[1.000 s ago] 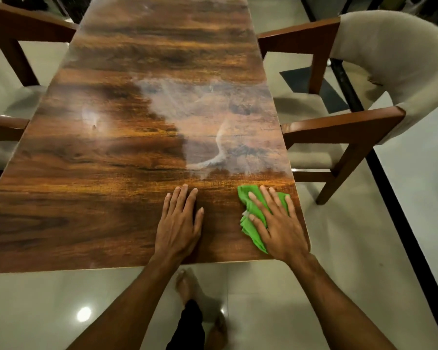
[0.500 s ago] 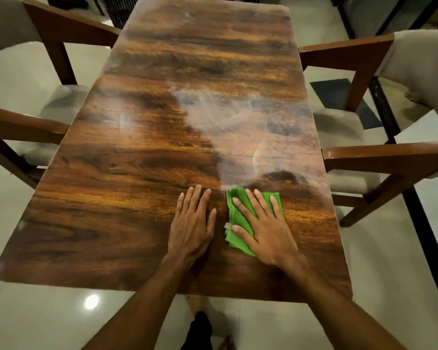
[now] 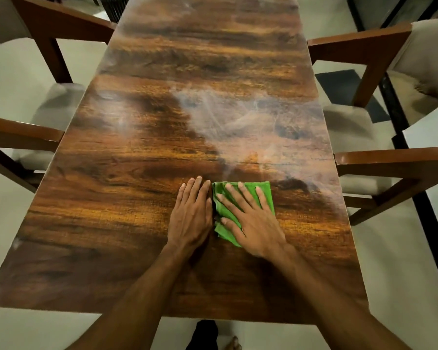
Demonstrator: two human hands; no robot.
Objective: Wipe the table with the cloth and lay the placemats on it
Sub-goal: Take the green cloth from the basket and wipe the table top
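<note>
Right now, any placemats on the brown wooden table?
No, the brown wooden table shows no placemat, just the green cloth under the right hand.

Cushioned wooden armchairs (image 3: 390, 160), pale glossy floor (image 3: 402, 274).

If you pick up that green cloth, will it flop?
Probably floppy: the cloth lies folded and flattened under the right hand. It is likely light, since it looks thin. It should slide easily, because the table looks glossy.

Both forearms (image 3: 142, 294) reach in from 6 o'clock. The left hand (image 3: 191, 218) lies flat, palm down, fingers (image 3: 196, 189) together toward 12 o'clock. Just at its 3 o'clock the right hand (image 3: 253, 223) presses flat, fingers spread toward 11 o'clock.
</note>
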